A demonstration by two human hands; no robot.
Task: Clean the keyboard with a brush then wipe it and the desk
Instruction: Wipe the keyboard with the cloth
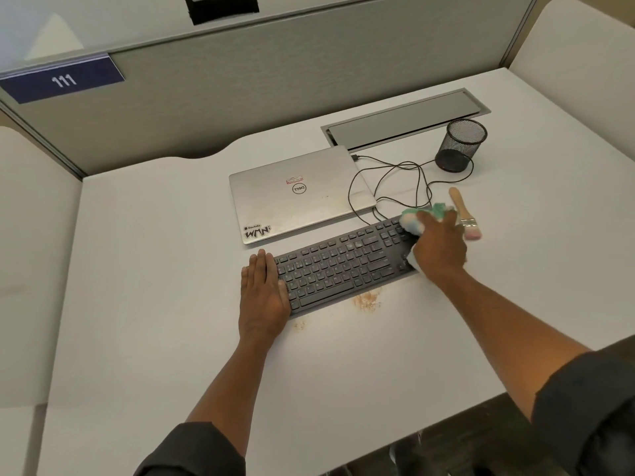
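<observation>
Here, right hand (441, 250) presses cloth (414, 223) onto keyboard (338, 266); left hand (263, 290) flat.

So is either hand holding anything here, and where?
The right hand presses a bunched cloth onto the keyboard's right end. The left hand lies flat on its left end, gripping nothing.

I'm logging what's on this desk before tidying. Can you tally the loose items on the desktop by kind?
Keyboard: 1
Laptop, closed: 1
Brush: 1
Cloth, under the right hand: 1
Mesh pen cup: 1
Cable: 1
Total: 6
The left hand rests flat on the keyboard's left end.
</observation>
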